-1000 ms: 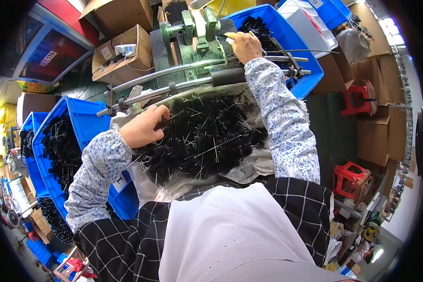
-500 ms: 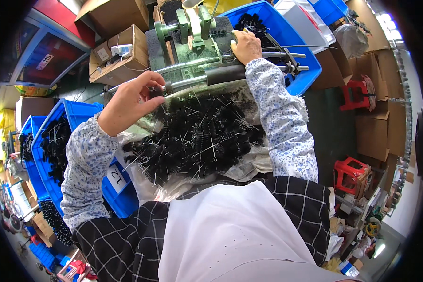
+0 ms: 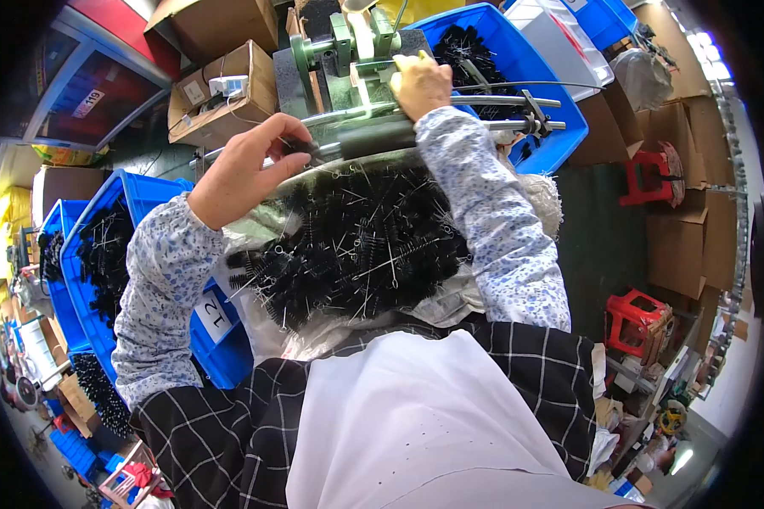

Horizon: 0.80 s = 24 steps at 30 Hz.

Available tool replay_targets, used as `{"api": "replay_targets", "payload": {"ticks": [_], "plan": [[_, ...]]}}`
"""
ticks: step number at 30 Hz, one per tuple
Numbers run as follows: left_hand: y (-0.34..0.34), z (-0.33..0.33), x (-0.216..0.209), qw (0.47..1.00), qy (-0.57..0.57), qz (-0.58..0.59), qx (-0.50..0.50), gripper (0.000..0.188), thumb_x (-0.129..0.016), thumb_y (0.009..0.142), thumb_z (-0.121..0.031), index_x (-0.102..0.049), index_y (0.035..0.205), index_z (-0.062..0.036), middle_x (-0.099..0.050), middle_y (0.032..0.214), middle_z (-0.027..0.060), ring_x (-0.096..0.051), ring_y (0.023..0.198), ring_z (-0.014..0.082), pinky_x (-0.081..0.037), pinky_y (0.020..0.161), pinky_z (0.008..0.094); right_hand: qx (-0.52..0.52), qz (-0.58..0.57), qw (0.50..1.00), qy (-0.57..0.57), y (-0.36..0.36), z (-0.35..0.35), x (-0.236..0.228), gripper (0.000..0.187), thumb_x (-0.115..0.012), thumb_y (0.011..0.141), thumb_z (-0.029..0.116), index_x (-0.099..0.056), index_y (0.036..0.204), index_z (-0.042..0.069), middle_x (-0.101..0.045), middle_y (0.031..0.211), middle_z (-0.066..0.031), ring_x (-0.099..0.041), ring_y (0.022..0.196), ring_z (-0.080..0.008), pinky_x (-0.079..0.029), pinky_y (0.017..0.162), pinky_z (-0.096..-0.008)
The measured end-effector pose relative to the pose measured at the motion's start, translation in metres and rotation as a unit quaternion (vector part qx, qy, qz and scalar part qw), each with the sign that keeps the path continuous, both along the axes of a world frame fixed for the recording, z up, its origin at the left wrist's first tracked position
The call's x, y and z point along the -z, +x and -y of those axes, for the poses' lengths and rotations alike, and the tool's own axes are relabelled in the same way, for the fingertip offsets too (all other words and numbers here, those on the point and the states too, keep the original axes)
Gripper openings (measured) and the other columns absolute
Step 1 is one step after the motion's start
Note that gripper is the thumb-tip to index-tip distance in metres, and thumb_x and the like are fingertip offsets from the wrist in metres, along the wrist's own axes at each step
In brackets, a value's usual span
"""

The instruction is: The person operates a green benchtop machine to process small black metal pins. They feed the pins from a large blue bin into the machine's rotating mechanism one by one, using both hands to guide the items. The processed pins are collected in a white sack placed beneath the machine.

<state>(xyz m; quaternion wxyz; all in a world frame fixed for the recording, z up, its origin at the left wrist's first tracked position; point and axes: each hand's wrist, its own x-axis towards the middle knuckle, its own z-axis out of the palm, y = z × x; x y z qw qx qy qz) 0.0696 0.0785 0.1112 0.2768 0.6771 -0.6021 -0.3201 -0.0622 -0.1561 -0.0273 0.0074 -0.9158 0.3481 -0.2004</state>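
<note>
My left hand point(image 3: 248, 172) is bent at the left end of the machine's front bar, thumb and fingers curled toward each other around something dark that I cannot make out. At the bench machine point(image 3: 348, 89), with its green metal uprights and rollers, my right hand point(image 3: 423, 86) has its fingers closed just right of the pale belt. Whatever those fingers grip is hidden. Between my forearms, a heap of black bristle brushes point(image 3: 356, 246) with twisted wire stems and looped ends lies on a whitish sack sheet point(image 3: 450, 301). A dark roller point(image 3: 378, 136) crosses between the hands and the heap.
Behind my right hand stands a blue bin point(image 3: 560, 140) with black brushes. More blue bins point(image 3: 148, 193) of brushes flank my left arm. Cardboard boxes point(image 3: 225, 97) sit at the back left, and red stools point(image 3: 637, 322) on the right. Metal rods point(image 3: 518, 125) project rightward from the machine.
My right hand has moved left along the machine, closer to the pale belt, its forearm swinging inward. The left hand stays by the bar's end, and the view has shifted slightly.
</note>
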Motion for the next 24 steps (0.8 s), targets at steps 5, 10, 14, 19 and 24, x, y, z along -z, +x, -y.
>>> {"api": "replay_targets", "payload": {"ticks": [5,10,14,19,24], "plan": [[0.008,-0.007,0.002,0.999,-0.029,0.006,0.013,0.022,-0.056,0.083,-0.001,-0.052,0.104,-0.0004,-0.053,0.099,0.0051,-0.053,0.088,0.0102,-0.045,0.079,0.0251,-0.026,0.019,0.999,-0.015,-0.031,0.04,0.01,0.021,-0.058,0.077,0.026,-0.065,0.091,0.012,-0.065,0.088,-0.0098,-0.06,0.095,-0.028,-0.047,0.074,-0.0425],[-0.007,0.005,0.003,0.998,-0.007,-0.06,0.03,0.022,-0.055,0.083,-0.001,-0.051,0.105,0.0003,-0.057,0.095,0.0048,-0.056,0.085,0.0105,-0.046,0.079,0.0264,0.015,-0.065,0.998,0.021,-0.037,0.075,0.003,0.023,-0.049,0.085,0.029,-0.066,0.099,0.025,-0.063,0.104,-0.0051,-0.06,0.092,-0.0256,-0.048,0.077,-0.0419],[-0.013,0.009,0.006,0.998,0.017,-0.043,0.039,0.024,-0.056,0.083,-0.002,-0.05,0.105,0.0003,-0.059,0.093,0.0057,-0.058,0.085,0.0116,-0.046,0.079,0.0264,0.032,-0.147,0.988,0.034,-0.048,0.09,-0.024,0.022,-0.049,0.087,0.028,-0.066,0.102,0.026,-0.063,0.103,-0.0049,-0.06,0.093,-0.0241,-0.048,0.078,-0.0431],[-0.02,0.025,0.024,0.999,-0.016,-0.023,0.022,0.025,-0.058,0.082,-0.003,-0.05,0.105,-0.0023,-0.061,0.095,0.0069,-0.06,0.083,0.013,-0.047,0.078,0.0278,0.016,-0.012,0.997,-0.072,-0.071,0.051,-0.057,0.027,-0.054,0.086,0.026,-0.057,0.105,0.008,-0.059,0.098,-0.0108,-0.062,0.08,-0.0229,-0.052,0.065,-0.0369],[-0.037,0.043,0.037,0.992,-0.11,-0.043,-0.037,0.029,-0.06,0.082,-0.005,-0.049,0.109,-0.0045,-0.06,0.1,0.0081,-0.061,0.086,0.0134,-0.047,0.074,0.0272,-0.239,0.091,0.786,0.563,-0.05,-0.069,-0.071,0.027,-0.052,0.092,0.021,-0.057,0.108,-0.001,-0.062,0.09,-0.0027,-0.054,0.085,-0.0104,-0.045,0.078,-0.0262]]}}
